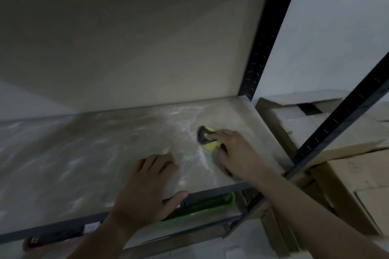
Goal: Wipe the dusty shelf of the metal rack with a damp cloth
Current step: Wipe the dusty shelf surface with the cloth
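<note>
The rack's shelf [105, 153] is a pale board streaked with white dust and wipe marks, framed by a dark metal rim. My right hand [235, 153] presses a yellow cloth with dark patches [207, 137] flat against the board near its right end. Fingers cover most of the cloth. My left hand [147, 189] rests on the shelf's front part, fingers spread on the board and thumb over the front rim [210, 192]. It holds nothing.
Black slotted uprights [259, 48] stand at the rack's right corners, one slanting across [341, 120]. Cardboard boxes [347, 153] are stacked to the right of the rack. A green basket [202, 208] sits on the level below. The shelf above [126, 27] hangs close overhead.
</note>
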{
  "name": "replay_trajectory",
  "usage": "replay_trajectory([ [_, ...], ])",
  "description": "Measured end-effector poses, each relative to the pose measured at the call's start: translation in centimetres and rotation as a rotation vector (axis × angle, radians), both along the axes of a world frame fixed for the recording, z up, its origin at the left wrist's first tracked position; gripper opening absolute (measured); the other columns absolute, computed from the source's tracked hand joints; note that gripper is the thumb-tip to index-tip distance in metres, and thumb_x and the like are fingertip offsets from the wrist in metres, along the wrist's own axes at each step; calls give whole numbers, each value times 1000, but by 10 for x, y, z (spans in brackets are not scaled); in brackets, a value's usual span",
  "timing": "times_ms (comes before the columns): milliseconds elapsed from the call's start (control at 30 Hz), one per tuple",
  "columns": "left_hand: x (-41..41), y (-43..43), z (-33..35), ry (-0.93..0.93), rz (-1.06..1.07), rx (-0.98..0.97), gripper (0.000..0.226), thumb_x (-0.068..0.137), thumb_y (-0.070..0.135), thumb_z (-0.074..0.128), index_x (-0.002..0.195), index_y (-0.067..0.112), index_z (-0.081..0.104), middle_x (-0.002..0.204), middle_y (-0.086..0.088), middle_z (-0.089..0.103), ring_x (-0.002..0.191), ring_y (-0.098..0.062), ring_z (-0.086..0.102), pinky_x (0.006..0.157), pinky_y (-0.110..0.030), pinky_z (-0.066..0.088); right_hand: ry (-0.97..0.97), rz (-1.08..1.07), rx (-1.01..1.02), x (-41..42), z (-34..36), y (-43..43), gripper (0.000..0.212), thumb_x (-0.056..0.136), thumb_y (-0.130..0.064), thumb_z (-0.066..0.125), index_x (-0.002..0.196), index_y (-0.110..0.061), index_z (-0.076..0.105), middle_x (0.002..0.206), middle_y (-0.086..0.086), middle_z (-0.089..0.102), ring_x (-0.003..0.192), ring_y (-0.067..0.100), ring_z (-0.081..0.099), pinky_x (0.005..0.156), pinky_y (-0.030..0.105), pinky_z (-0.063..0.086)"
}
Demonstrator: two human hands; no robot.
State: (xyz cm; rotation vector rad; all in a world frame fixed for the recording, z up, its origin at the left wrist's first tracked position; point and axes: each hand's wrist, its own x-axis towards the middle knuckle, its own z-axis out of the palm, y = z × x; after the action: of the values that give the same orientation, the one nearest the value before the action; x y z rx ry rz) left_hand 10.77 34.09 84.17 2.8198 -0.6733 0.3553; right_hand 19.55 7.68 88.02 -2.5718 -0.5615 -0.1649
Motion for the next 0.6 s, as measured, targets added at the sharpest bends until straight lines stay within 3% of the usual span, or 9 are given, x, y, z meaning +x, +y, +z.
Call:
replay_trajectory([
  [100, 0, -1, 2, 17, 11, -14, 56, 96, 74, 43, 122, 27, 59, 127, 6, 54, 121, -19, 51, 97, -30, 33, -126, -317, -64, 41, 0, -39, 47, 85, -10, 57, 130, -21, 55, 125, 5, 58, 102, 28, 59, 90, 44, 51],
  [200, 0, -1, 3, 40, 10, -29, 56, 96, 75, 43, 122, 28, 58, 127, 8, 52, 121, -18, 50, 96, -31, 39, -14, -600, -265, 61, -2, -58, 49, 89, -21, 51, 137, -13, 47, 135, 17, 50, 119, 38, 48, 102, 46, 39],
  [300, 0, -2, 4, 27, 4, -45, 53, 94, 73, 46, 120, 28, 60, 125, 8, 52, 118, -18, 53, 95, -33, 40, -67, -437, -373, 41, -8, -30, 47, 94, -26, 41, 139, -15, 44, 136, 10, 51, 116, 29, 49, 98, 41, 41],
  [367, 0, -3, 4, 4, -6, -44, 51, 93, 72, 50, 118, 29, 61, 125, 8, 53, 117, -18, 54, 95, -33, 39, -89, -238, -275, 22, -11, -10, 45, 94, -26, 41, 137, -19, 47, 134, 4, 51, 110, 24, 50, 95, 37, 45],
  [467, 0, -3, 4, -10, -7, -29, 51, 91, 72, 51, 116, 29, 61, 126, 8, 54, 116, -18, 55, 95, -30, 35, 64, 11, -28, 12, 1, -6, 39, 91, -16, 51, 129, -26, 54, 125, -4, 54, 102, 16, 54, 89, 31, 49],
  [500, 0, -2, 4, -13, -5, -25, 50, 90, 72, 54, 116, 29, 61, 126, 8, 54, 115, -18, 56, 94, -29, 34, 123, -16, 34, 15, 10, -12, 37, 92, -15, 53, 126, -29, 54, 118, -5, 58, 94, 11, 59, 81, 26, 53],
  [567, 1, -3, 4, -20, -9, -18, 51, 87, 72, 57, 116, 31, 61, 127, 9, 54, 115, -17, 55, 93, -29, 33, 52, -230, 106, 41, 15, -32, 39, 92, -16, 56, 128, -30, 50, 105, -3, 62, 78, 6, 62, 65, 22, 54],
  [600, 1, -3, 4, -25, -12, -20, 51, 87, 73, 57, 116, 31, 61, 126, 9, 55, 115, -16, 55, 92, -29, 33, 6, -370, 122, 59, 14, -44, 43, 92, -15, 57, 132, -27, 48, 109, 1, 62, 83, 9, 62, 68, 25, 54],
])
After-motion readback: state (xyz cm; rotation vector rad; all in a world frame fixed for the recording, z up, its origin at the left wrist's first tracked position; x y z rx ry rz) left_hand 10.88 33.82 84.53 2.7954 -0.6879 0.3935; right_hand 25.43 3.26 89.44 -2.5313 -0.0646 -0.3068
